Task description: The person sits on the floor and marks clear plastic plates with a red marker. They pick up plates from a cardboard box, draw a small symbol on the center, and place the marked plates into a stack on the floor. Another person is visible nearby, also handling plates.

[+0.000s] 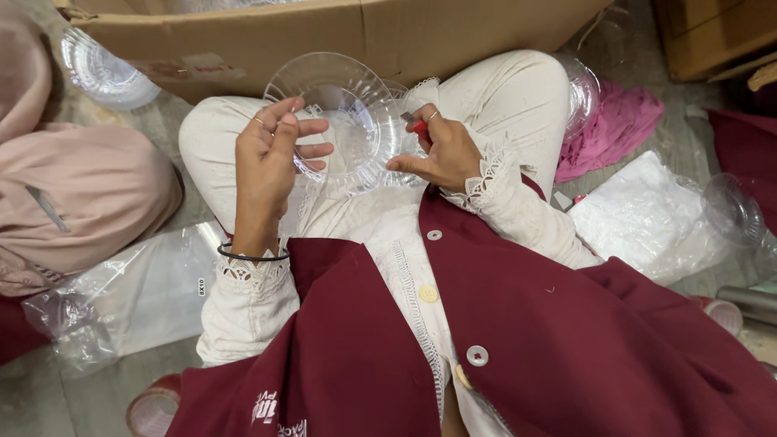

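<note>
the left hand (271,154) grips the near rim of a clear plastic plate (340,113), fingers pinched on its edge, holding it up over the lap. the right hand (441,154) is clenched around a small red-handled tool (419,129) (blade or tip hidden, so i cannot tell its kind) at the plate's right edge. more clear plates (101,73) lie by the cardboard box (364,32). the thin plate could crack or slip if the tool presses hard while only the one rim is held.
</note>
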A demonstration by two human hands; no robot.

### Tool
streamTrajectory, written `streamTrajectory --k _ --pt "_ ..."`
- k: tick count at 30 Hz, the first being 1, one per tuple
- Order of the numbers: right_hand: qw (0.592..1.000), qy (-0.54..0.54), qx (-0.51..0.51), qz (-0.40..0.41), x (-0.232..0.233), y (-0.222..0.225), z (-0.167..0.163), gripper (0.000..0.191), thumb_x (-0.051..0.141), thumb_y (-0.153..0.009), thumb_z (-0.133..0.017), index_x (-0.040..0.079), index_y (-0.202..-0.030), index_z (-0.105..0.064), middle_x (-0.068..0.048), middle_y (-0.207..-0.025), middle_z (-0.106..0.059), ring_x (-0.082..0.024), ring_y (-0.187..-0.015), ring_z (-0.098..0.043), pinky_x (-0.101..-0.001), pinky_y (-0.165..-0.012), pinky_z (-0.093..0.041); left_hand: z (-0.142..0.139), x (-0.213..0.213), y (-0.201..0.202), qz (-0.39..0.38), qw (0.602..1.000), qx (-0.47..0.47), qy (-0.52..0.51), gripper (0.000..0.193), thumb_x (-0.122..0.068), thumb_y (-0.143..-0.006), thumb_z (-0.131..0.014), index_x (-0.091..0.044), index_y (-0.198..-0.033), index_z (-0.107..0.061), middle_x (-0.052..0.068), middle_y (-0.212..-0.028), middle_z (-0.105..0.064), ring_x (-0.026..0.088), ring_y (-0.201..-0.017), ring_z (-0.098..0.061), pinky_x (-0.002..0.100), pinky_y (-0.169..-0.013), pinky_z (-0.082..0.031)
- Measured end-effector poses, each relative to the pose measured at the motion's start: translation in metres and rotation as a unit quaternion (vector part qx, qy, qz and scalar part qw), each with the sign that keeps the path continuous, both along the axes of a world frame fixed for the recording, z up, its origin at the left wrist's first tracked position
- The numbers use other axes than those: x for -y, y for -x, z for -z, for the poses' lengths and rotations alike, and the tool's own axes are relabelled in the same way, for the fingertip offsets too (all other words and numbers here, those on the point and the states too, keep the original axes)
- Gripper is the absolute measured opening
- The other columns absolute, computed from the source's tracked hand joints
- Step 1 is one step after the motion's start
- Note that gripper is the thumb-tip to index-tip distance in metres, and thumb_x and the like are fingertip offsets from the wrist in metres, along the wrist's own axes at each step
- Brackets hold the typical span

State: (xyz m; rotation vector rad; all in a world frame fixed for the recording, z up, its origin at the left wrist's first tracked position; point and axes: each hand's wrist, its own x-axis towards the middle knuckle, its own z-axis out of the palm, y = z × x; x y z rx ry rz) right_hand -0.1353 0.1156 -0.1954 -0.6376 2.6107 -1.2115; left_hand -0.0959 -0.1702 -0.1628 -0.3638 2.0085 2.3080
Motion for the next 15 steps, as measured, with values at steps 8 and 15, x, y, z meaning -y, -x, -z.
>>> streamTrajectory --k 8,15 --pt "0.999 0.033 0.012 -0.013 0.007 -0.005 0.012 0.074 0.057 -0.073 -0.091 0.001 -0.104 -0.052 -0.003 -0.066 -0.053 -0.014 -0.058 -0.055 -0.0311 -0.055 -0.046 -0.01 -0.006 -0.002 -0.052 0.998 0.012 -0.035 0.04 -0.021 -0.108 -0.048 0.004 -0.139 -0.051 0.018 -0.108 -0.075 0.022 -0.079 -0.077 0.028 -0.061 -0.062" --pt "0.998 0.062 0.023 0.021 0.004 -0.005 0.02 0.074 0.058 -0.065 -0.092 0.006 -0.101 -0.052 -0.003 -0.063 -0.049 -0.014 -0.056 -0.049 -0.0325 -0.053 -0.042 -0.016 -0.009 -0.005 -0.063 0.997 -0.007 -0.036 0.04 -0.022 -0.109 -0.047 0.004 -0.139 -0.051 0.018 -0.109 -0.075 0.021 -0.08 -0.077 0.028 -0.061 -0.062"
